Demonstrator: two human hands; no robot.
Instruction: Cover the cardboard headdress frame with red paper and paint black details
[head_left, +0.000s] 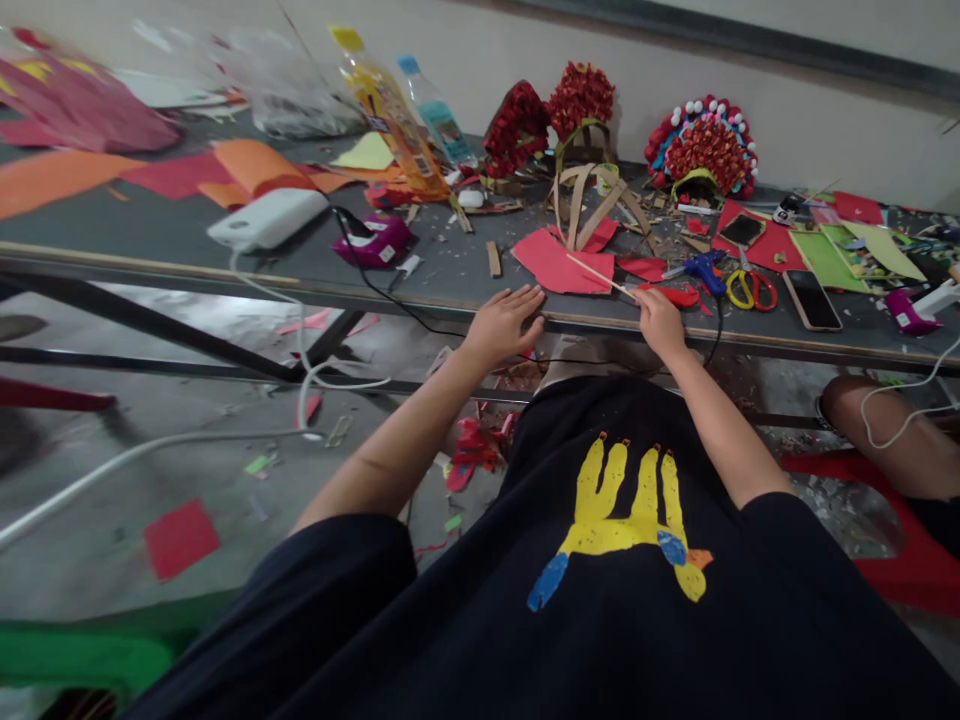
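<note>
L hand (506,322) at front edge of desk (450,268): flat, fingers close tog., thumb apart, nothing held. R hand (661,320), also at front edge, pinched a thin stick (600,275); its tip was over the red paper (556,268), contact unclear. Paper lay flat nr front edge, approx. mid-length.

Progress (est.): partway. Paper not visibly joined to anything; cardboard frame (576,210) just behind it was bare, so prob. unfinished. By back edge, ruffled headpiece (581,100) & beaded headpiece (709,150) looked nr complete.

Room: R side tight, w/ glue gun (703,270), scissors (752,288), phone (812,300) along front edge. More room L of paper, save cardboard strip (493,260) & scraps; black cable (431,325) hung below front edge, could snag.
</note>
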